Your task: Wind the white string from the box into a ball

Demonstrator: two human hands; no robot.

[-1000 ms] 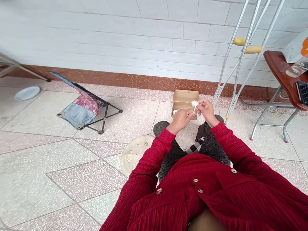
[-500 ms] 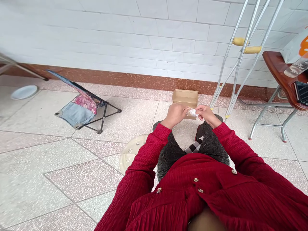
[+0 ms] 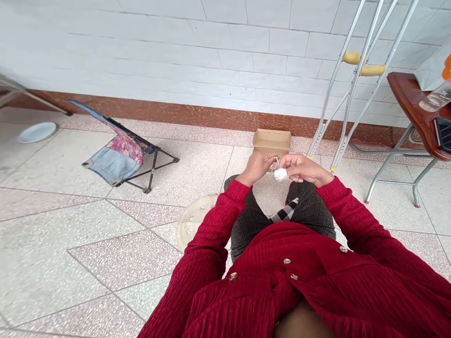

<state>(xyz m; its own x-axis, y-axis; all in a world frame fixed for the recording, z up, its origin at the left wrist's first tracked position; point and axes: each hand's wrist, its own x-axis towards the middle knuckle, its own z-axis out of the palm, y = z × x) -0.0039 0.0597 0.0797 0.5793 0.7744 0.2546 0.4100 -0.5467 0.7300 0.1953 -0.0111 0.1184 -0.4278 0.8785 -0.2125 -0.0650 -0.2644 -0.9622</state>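
I sit with both hands raised over my knees. My left hand [image 3: 259, 165] is closed in a pinch on a thin white thread or stick [image 3: 277, 163]. My right hand [image 3: 302, 168] is closed on a small white wad [image 3: 281, 174] that hangs between the two hands. Just beyond my hands an open brown cardboard box [image 3: 272, 140] lies on the tiled floor near the wall. My red sleeves and dark trousers fill the lower middle of the view.
A round cream plastic stool seat [image 3: 192, 220] sits by my left knee. A folded camp stool [image 3: 121, 152] lies to the left, a white plate [image 3: 37, 131] farther left. Metal crutches [image 3: 348, 89] lean on the wall; a brown table [image 3: 419, 112] stands at right.
My hands came together and dropped slightly. The white wad moved from a raised spot above my right fingers down to between both hands.
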